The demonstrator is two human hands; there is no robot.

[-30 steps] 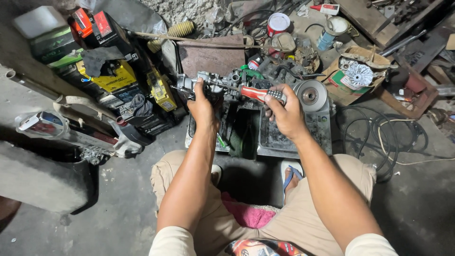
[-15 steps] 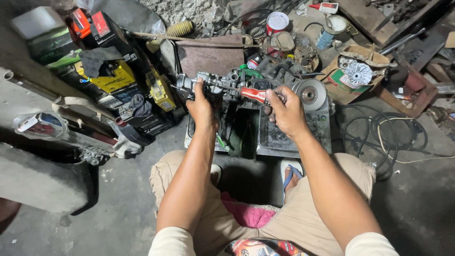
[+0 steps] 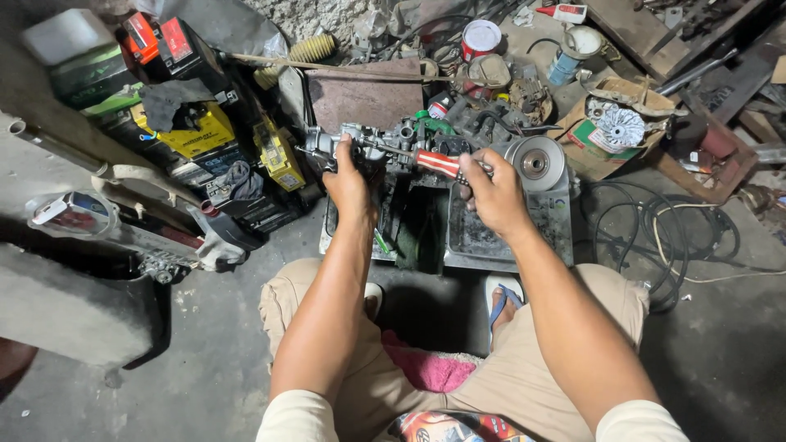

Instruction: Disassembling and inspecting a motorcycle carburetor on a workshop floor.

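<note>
My left hand (image 3: 348,182) grips a grey metal carburettor-like part (image 3: 370,146) held above a greasy metal tray (image 3: 479,245). My right hand (image 3: 490,192) is closed on the red-and-white striped handle of a screwdriver (image 3: 440,164), whose tip points left into the metal part. Both forearms reach forward from my lap. I sit low, knees apart in beige trousers, with a pink rag (image 3: 426,368) between my legs.
Yellow and black batteries (image 3: 192,135) are stacked at the left beside a grey pipe (image 3: 57,151). A round metal disc (image 3: 536,164) lies right of the tray. A cardboard box (image 3: 622,123), tins (image 3: 481,37) and black cables (image 3: 655,237) crowd the back and right.
Both hands have stayed on the metal part and the screwdriver, with only a slight shift of the right hand on the handle.
</note>
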